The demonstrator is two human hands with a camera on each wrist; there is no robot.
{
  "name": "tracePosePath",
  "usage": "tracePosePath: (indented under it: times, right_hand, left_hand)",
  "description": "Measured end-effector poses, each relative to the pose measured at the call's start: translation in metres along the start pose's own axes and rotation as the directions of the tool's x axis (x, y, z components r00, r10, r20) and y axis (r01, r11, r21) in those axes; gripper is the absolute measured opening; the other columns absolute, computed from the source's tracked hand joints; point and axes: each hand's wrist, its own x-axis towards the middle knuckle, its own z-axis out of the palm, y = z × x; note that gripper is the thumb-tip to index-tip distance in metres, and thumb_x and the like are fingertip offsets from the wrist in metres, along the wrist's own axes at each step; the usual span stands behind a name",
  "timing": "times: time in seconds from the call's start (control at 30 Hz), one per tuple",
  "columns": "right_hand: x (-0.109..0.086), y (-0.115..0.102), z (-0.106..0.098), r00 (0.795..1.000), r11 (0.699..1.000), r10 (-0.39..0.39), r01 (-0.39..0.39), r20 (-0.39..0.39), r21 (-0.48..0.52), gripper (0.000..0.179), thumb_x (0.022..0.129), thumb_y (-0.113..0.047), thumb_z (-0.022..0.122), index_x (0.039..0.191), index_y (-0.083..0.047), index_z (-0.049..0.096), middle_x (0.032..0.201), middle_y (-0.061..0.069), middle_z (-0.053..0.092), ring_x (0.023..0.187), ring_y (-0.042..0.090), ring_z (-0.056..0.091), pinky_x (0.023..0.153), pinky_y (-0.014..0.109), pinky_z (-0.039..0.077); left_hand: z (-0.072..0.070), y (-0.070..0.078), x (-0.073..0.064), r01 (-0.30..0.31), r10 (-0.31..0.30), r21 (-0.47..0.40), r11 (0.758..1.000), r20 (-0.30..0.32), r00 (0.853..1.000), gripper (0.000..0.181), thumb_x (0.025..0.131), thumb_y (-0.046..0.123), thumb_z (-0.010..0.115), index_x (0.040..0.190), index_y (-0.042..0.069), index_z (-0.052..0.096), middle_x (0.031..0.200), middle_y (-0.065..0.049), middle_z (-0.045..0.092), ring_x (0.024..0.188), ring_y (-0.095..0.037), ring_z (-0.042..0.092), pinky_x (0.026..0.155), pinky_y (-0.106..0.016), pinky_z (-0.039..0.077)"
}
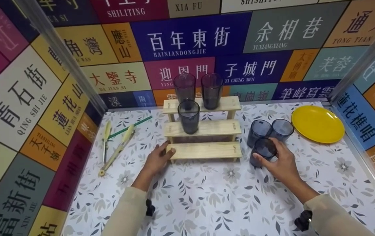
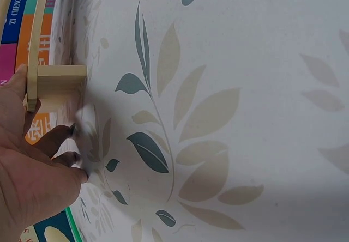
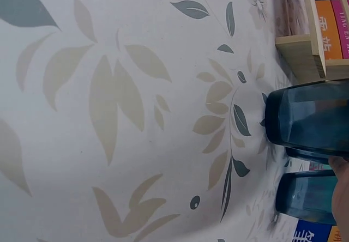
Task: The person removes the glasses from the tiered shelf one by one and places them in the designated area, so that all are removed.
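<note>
A three-step wooden rack [image 1: 203, 150] stands at the middle of the table. My left hand [image 1: 158, 159] holds the left end of its lowest step, thumb on top. In the left wrist view, that hand's other fingers [image 2: 57, 138] are bent near the tabletop. To the right of the rack, my right hand [image 1: 282, 164] grips a dark blue-grey drinking glass [image 1: 262, 154] between thumb and fingers. Two similar glasses [image 1: 282, 128] stand just behind it. On the rack, one glass [image 1: 189, 119] is on the middle step and two glasses [image 1: 211, 93] are on the top step.
A yellow plate [image 1: 318, 124] lies at the back right. Tongs [image 1: 117, 149] and a green stick [image 1: 131, 127] lie left of the rack. Panels printed with street names [image 1: 190, 36] wall the table at the back and sides.
</note>
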Motion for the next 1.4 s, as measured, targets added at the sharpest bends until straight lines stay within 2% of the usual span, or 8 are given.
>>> tracePosePath:
  times: [0.13,0.47,0.83,0.9,1.0,1.07,1.13,1.4]
  right_hand:
    - [0.0007,0.0004,-0.0002,1.000,1.000,-0.003,0.003,0.002,-0.017,0.079,0.083,-0.026,0.101,0.148,-0.002,0.063,0.139,0.020,0.070,0.123,0.040,0.070,0.094,-0.001,0.036]
    - [0.0028,-0.0019,-0.0043,0.999,0.998,0.043,-0.042,0.023,-0.043,0.082,0.083,-0.034,0.101,0.149,-0.005,0.063,0.137,0.020,0.071,0.116,0.038,0.071,0.085,0.004,0.041]
    - [0.0041,-0.0031,-0.0058,0.996,0.996,0.080,-0.077,0.050,-0.050,0.088,0.083,-0.038,0.101,0.153,-0.004,0.059,0.143,0.023,0.069,0.123,0.042,0.070,0.088,0.004,0.040]
    - [0.0045,-0.0032,-0.0058,0.995,0.995,0.088,-0.085,0.056,-0.055,0.089,0.083,-0.038,0.101,0.154,-0.004,0.058,0.144,0.023,0.068,0.124,0.042,0.070,0.090,0.010,0.045]
    - [0.0049,-0.0036,-0.0055,0.993,0.994,0.099,-0.095,0.062,-0.061,0.090,0.084,-0.038,0.100,0.154,-0.004,0.057,0.146,0.024,0.066,0.129,0.044,0.068,0.096,0.032,0.055]
    - [0.0052,-0.0042,-0.0054,0.992,0.993,0.104,-0.100,0.066,-0.060,0.090,0.084,-0.037,0.100,0.154,-0.003,0.056,0.148,0.024,0.065,0.131,0.045,0.066,0.100,0.049,0.055]
    - [0.0054,-0.0048,-0.0053,0.992,0.993,0.108,-0.105,0.068,-0.052,0.090,0.084,-0.036,0.100,0.154,-0.003,0.056,0.149,0.025,0.064,0.134,0.047,0.065,0.104,0.059,0.053]
    - [0.0066,-0.0077,-0.0064,0.991,0.994,0.107,-0.104,0.074,-0.042,0.089,0.084,-0.035,0.100,0.154,-0.001,0.056,0.149,0.027,0.064,0.137,0.050,0.062,0.110,0.064,0.049]
  left_hand:
    - [-0.0001,0.0005,0.0009,0.008,-0.008,-0.004,1.000,0.012,1.000,0.074,0.109,0.059,0.064,0.172,0.026,0.043,0.183,-0.026,0.021,0.172,-0.044,0.018,0.135,-0.065,0.027]
    - [0.0001,0.0022,0.0003,0.033,-0.033,-0.011,0.999,0.001,0.999,0.076,0.108,0.062,0.065,0.172,0.028,0.043,0.183,-0.025,0.020,0.172,-0.044,0.017,0.137,-0.064,0.024]
    - [0.0017,-0.0009,0.0021,0.009,-0.010,-0.015,1.000,-0.011,1.000,0.074,0.108,0.060,0.065,0.171,0.027,0.044,0.181,-0.025,0.028,0.173,-0.043,0.017,0.137,-0.064,0.022]
    - [0.0021,-0.0016,0.0021,0.004,-0.004,-0.008,1.000,-0.015,1.000,0.074,0.109,0.059,0.064,0.171,0.026,0.044,0.180,-0.026,0.030,0.172,-0.044,0.017,0.137,-0.065,0.022]
    - [0.0021,-0.0017,0.0010,0.001,-0.001,0.000,1.000,-0.015,1.000,0.073,0.109,0.059,0.065,0.171,0.027,0.044,0.180,-0.026,0.028,0.172,-0.044,0.018,0.137,-0.065,0.023]
    - [0.0021,-0.0017,0.0003,-0.001,0.001,0.007,1.000,-0.014,1.000,0.074,0.109,0.060,0.064,0.171,0.027,0.044,0.181,-0.027,0.026,0.172,-0.045,0.019,0.137,-0.065,0.024]
    - [0.0019,-0.0015,-0.0001,0.002,-0.001,0.013,1.000,-0.012,1.000,0.074,0.108,0.060,0.065,0.171,0.027,0.044,0.181,-0.027,0.025,0.172,-0.044,0.019,0.137,-0.065,0.024]
    - [0.0017,-0.0008,-0.0006,0.007,-0.007,0.011,1.000,-0.017,1.000,0.075,0.108,0.061,0.065,0.171,0.026,0.045,0.180,-0.026,0.029,0.172,-0.044,0.019,0.137,-0.063,0.023]
